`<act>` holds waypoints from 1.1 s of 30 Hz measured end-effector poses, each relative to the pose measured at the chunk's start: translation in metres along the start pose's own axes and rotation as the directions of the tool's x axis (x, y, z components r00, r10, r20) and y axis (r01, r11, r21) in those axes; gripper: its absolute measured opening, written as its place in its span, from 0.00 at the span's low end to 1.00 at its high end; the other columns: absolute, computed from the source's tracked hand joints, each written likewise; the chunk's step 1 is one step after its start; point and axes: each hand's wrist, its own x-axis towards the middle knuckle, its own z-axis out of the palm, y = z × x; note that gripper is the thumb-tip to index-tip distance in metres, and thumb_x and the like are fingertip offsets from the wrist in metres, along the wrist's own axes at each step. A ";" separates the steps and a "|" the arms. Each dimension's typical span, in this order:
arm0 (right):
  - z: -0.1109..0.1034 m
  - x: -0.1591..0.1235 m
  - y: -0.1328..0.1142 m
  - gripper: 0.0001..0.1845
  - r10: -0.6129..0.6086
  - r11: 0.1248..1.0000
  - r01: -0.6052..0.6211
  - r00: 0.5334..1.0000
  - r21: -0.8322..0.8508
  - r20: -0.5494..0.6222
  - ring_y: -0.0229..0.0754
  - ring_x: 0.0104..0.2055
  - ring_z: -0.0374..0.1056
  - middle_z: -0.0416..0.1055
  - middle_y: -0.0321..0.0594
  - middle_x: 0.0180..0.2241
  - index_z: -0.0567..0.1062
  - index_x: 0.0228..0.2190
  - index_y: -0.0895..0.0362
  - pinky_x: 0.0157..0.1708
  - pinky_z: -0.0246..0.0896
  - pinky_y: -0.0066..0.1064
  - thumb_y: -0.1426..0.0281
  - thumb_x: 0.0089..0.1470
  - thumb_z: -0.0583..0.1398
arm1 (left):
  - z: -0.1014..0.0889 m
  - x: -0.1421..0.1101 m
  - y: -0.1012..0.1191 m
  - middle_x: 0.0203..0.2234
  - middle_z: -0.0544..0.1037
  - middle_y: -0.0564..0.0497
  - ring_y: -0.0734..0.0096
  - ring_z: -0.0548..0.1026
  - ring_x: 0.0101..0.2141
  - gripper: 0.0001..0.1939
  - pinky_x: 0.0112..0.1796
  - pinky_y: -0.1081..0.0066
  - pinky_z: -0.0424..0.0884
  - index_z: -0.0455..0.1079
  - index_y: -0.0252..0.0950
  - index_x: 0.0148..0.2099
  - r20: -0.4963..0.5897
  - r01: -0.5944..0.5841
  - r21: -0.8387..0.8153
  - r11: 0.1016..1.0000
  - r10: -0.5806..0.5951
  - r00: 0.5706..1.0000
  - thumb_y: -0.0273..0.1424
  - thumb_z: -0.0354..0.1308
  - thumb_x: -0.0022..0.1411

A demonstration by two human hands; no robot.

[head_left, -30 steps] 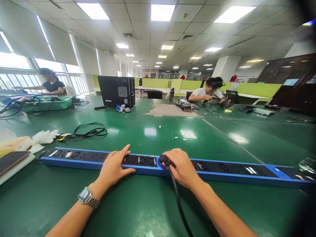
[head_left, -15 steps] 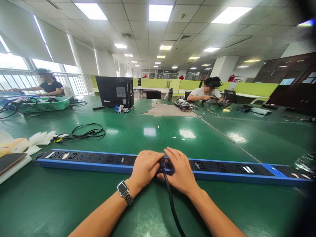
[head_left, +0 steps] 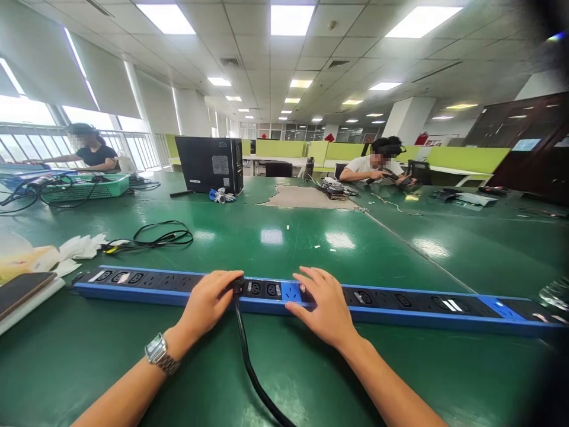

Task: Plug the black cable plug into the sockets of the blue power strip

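A long blue-edged black power strip [head_left: 400,301] lies across the green table [head_left: 275,237] in front of me. My left hand [head_left: 208,301], with a watch on its wrist, is closed round a black plug [head_left: 237,285] sitting at a socket left of the strip's middle. The plug's black cable [head_left: 253,370] runs down toward me. My right hand [head_left: 323,302] rests flat on the strip just right of a blue patch, fingers spread, holding nothing.
A coiled black cable [head_left: 155,236], white tissues [head_left: 77,248] and a dark phone on a white pad [head_left: 20,290] lie at the left. A black computer case [head_left: 208,164] stands farther back. Two other people sit at the far left and far right with a green basket [head_left: 82,187] of cables.
The plug has passed from my right hand to my left and moved left along the strip to another socket. My right hand now lies flat on the strip.
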 end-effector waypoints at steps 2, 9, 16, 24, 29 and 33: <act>0.000 0.001 -0.002 0.29 0.007 1.000 -0.007 1.000 0.010 -0.014 0.54 0.58 0.58 0.67 0.46 0.55 0.72 0.50 0.53 0.56 0.54 0.54 0.50 0.52 0.60 | 0.000 0.003 0.000 0.45 0.78 0.47 0.63 0.75 0.45 0.17 0.48 0.61 0.70 0.70 0.40 0.54 0.030 -0.012 -0.002 1.000 0.012 0.999 0.29 0.49 0.65; 0.010 0.015 -0.043 0.29 -0.083 0.992 0.084 0.996 0.091 -0.020 0.56 0.58 0.58 0.67 0.46 0.55 0.71 0.50 0.53 0.58 0.50 0.56 0.58 0.47 0.65 | -0.005 0.008 -0.005 0.44 0.79 0.47 0.62 0.75 0.45 0.18 0.48 0.60 0.69 0.70 0.41 0.54 0.051 -0.042 0.024 0.999 0.041 0.998 0.30 0.50 0.63; 0.021 0.031 -0.073 0.27 -0.073 0.982 0.073 0.997 0.177 -0.005 0.54 0.57 0.58 0.68 0.45 0.54 0.71 0.50 0.53 0.58 0.51 0.53 0.59 0.48 0.65 | -0.007 0.009 -0.014 0.46 0.78 0.48 0.62 0.74 0.47 0.19 0.50 0.61 0.68 0.69 0.42 0.55 0.184 -0.047 -0.055 0.997 0.056 0.981 0.29 0.50 0.62; 0.040 0.053 -0.091 0.18 -0.212 0.968 0.195 0.972 0.159 0.104 0.47 0.51 0.61 0.74 0.36 0.46 0.72 0.47 0.48 0.59 0.47 0.52 0.66 0.54 0.62 | -0.011 0.004 -0.013 0.51 0.76 0.48 0.60 0.73 0.49 0.40 0.51 0.60 0.67 0.39 0.41 0.70 0.170 -0.013 0.041 0.999 0.006 0.985 0.31 0.52 0.60; 0.042 0.055 -0.092 0.15 -0.241 0.957 0.248 0.969 0.153 -0.060 0.44 0.46 0.66 0.75 0.40 0.43 0.72 0.47 0.54 0.55 0.52 0.45 0.69 0.58 0.55 | -0.012 0.004 -0.013 0.51 0.75 0.46 0.58 0.73 0.50 0.44 0.52 0.60 0.67 0.38 0.41 0.70 0.201 -0.021 0.038 0.999 0.013 0.979 0.34 0.57 0.58; 0.011 0.050 -0.064 0.18 -0.080 0.977 0.143 0.934 0.161 -0.348 0.47 0.50 0.66 0.73 0.46 0.47 0.71 0.50 0.56 0.52 0.57 0.43 0.68 0.60 0.50 | -0.012 0.003 -0.016 0.52 0.76 0.46 0.57 0.73 0.51 0.45 0.52 0.58 0.67 0.40 0.42 0.70 0.214 0.020 0.061 0.998 -0.033 0.976 0.41 0.60 0.58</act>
